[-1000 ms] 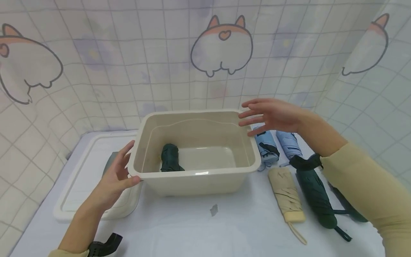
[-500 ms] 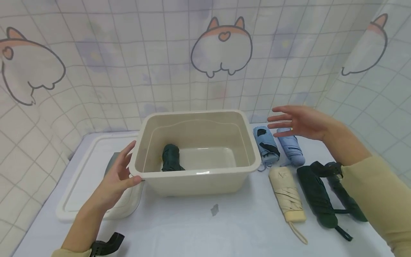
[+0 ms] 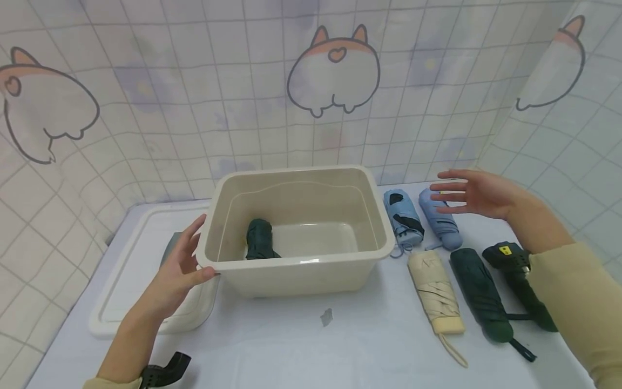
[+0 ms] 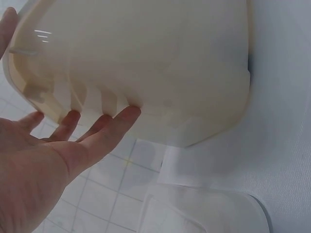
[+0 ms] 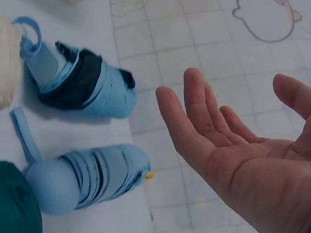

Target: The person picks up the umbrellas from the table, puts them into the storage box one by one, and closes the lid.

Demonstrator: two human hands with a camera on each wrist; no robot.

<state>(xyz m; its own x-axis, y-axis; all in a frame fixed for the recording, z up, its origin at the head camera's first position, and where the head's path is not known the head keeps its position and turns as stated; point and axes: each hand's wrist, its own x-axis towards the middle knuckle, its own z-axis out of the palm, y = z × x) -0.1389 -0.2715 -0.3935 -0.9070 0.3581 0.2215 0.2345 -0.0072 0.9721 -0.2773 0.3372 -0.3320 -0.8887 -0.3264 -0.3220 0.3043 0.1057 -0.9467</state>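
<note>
My left hand (image 3: 170, 275) rests against the left end of the cream plastic bin (image 3: 301, 278). Its fairly straight fingers touch the outer wall, as the left wrist view shows, and the thumb lies by the front rim. A dark green folded umbrella (image 3: 259, 237) lies inside, toward the bin's left. My right hand (image 3: 481, 194) hovers with spread, relaxed fingers and holds nothing. Under it on the table is a light blue folded umbrella (image 3: 442, 224), its upper end partly covered by the fingers. Beside that lies a blue folded umbrella with black patches (image 3: 404, 216).
Right of the bin lie a beige folded umbrella (image 3: 434, 292) and two dark green ones, the nearer umbrella (image 3: 481, 294) and the outer umbrella (image 3: 534, 302), partly behind my sleeve. The bin's white lid (image 3: 121, 292) lies flat at left. A patterned curtain (image 3: 335, 135) stands behind.
My right hand has moved right, away from the bin's right rim, to over the light blue umbrella. The left hand stays at the bin.
</note>
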